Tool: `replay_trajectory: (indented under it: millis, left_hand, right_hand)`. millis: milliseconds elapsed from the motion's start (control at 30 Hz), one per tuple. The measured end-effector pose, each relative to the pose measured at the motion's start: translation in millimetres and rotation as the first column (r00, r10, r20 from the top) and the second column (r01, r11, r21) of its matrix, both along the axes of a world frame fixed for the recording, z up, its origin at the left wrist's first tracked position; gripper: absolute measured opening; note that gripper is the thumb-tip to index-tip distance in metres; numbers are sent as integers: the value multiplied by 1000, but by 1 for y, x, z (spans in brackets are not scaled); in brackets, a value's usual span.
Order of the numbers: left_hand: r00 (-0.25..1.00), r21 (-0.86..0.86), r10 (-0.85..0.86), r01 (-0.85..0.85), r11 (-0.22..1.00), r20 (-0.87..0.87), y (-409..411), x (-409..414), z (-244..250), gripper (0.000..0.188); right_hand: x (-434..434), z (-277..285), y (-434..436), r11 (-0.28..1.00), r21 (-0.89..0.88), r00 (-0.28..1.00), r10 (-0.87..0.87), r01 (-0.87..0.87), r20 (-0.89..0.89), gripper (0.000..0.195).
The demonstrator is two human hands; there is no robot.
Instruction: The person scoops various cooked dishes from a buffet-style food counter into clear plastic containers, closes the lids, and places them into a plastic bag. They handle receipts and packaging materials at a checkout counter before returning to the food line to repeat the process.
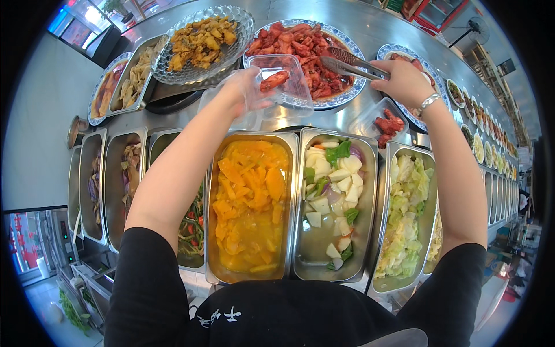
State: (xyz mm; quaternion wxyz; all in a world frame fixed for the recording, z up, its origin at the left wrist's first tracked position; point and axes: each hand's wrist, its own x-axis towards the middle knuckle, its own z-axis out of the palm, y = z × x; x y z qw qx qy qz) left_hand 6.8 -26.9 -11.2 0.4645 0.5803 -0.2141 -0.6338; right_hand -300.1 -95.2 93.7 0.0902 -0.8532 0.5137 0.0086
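My left hand, seemingly in a thin clear plastic glove, holds a clear plastic takeaway box with one glazed red chicken piece in it. Gripped in my right hand are metal tongs, their jaws apart over a blue-and-white plate. Red-sauced chicken pieces are heaped on that plate, and the box overlaps its near left rim. Below my right hand, another clear box contains red chicken pieces. Whether the tongs touch any chicken is unclear.
Steel pans line the near side, with pumpkin, sliced white vegetables and cabbage. A glass dish of fried pieces stands far left. Beyond my right hand is a patterned plate of meat; small dishes run off rightward.
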Motion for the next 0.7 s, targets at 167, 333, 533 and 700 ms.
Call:
replay_trajectory:
  millis: [167,333,533,700]
  left_hand:
    - [995,-15,30,-32,999,-96,-9,-3,-17,45]
    - [993,44,74,-71,997,-90,-12,-5,-19,41]
    - [983,-68,33,-46,997,-179,12,6,3,35]
    - [986,-103,43,-60,993,-160,17,23,-9,43]
  right_hand:
    - [19,19,27,991,105,979,56,-78,197,47]
    - [13,23,31,982,1,953,184,-190,239,54]
    - [-15,-2,4,991,-104,986,71,-87,-150,49]
    - [-11,-14,3,998,-9,963,55,-60,-263,45]
